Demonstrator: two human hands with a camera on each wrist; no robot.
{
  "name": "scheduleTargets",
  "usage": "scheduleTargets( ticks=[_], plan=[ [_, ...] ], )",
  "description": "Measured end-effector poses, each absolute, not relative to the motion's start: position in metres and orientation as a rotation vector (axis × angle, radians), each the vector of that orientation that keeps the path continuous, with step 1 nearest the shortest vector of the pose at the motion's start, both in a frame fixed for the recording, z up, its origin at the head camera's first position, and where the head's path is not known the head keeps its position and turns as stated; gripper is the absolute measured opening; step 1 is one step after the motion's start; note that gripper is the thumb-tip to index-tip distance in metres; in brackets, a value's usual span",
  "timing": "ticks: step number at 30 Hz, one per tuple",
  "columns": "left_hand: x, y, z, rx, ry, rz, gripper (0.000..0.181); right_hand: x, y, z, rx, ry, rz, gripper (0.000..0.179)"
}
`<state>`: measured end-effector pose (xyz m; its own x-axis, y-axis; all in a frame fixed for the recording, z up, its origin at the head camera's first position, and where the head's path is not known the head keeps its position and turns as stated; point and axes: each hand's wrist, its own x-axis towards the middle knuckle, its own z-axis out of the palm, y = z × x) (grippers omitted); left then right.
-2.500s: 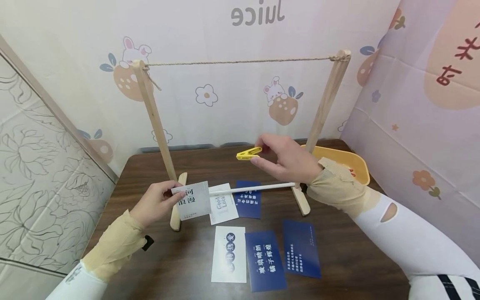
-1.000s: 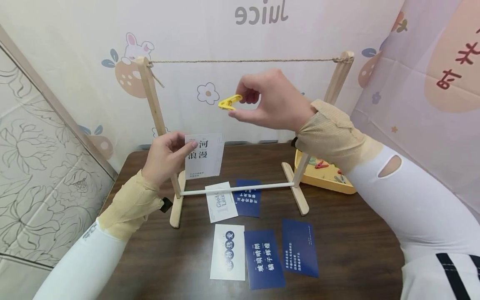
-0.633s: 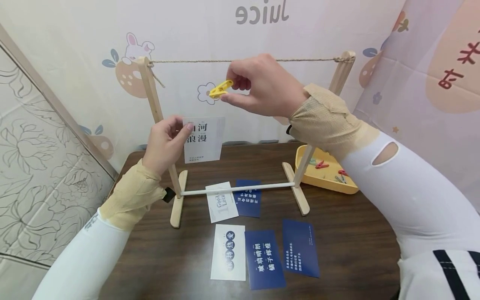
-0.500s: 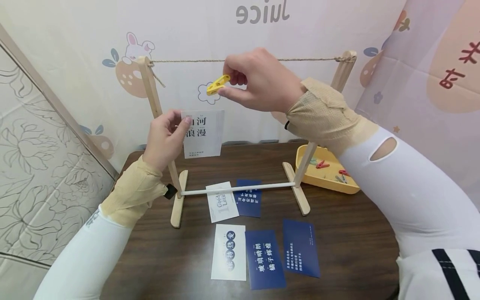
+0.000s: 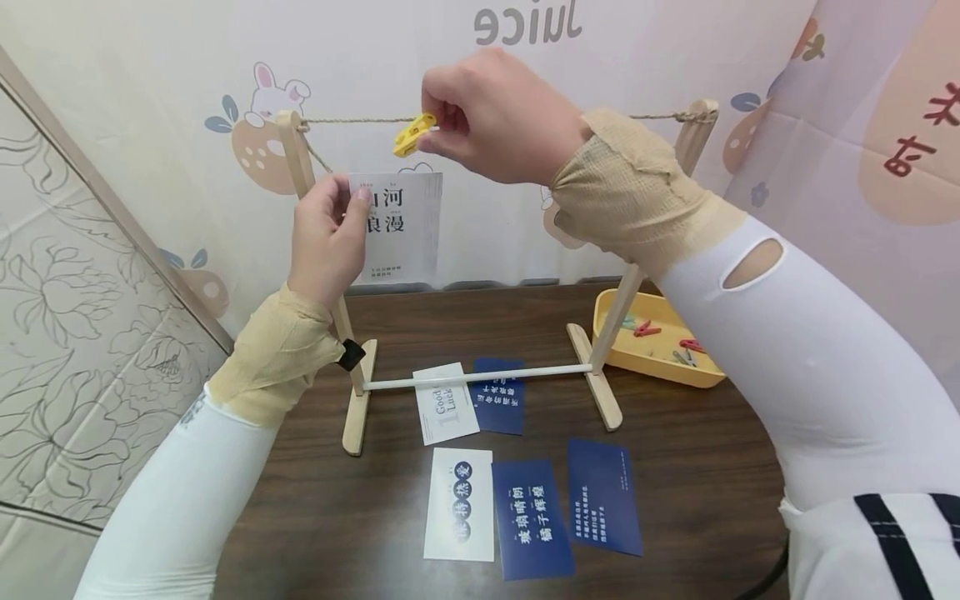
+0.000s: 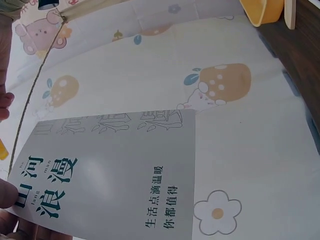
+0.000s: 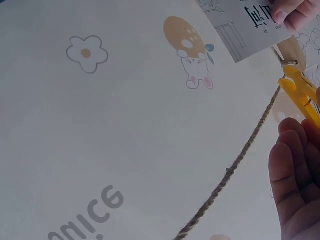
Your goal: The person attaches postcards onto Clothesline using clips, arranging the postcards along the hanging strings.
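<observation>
White card [image 5: 397, 225] with dark Chinese lettering, held upright just under the rope, yellow clothespin [image 5: 413, 134] tilted at the rope

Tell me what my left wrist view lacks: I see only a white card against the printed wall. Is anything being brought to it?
Observer: Yes. The right hand pinches a yellow clothespin at the rope, just above the card.
Operator: Who holds the card?
Observer: The left hand pinches its left edge, beside the rack's left wooden post.
Operator: Any more cards?
Observer: Five lie on the table, two white and three blue.
</observation>
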<state>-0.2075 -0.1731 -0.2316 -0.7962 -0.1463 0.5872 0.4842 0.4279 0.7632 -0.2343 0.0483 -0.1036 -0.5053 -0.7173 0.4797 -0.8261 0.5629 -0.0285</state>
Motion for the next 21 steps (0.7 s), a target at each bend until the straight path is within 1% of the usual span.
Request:
scheduleTargets(
  ticks=[15, 21],
  plan=[
    [-0.215, -0.168, -0.218, -0.195, -2.037, -1.413, 0.017, -0.244, 0.03, -0.087, 1.19, -2.384, 0.25, 0.02],
    [-0.217, -0.163, -0.216, -0.211, -1.995, -1.455, 0.021, -0.249, 0.023, -0.081, 1.158, -2.405, 0.218, 0.017]
  ],
)
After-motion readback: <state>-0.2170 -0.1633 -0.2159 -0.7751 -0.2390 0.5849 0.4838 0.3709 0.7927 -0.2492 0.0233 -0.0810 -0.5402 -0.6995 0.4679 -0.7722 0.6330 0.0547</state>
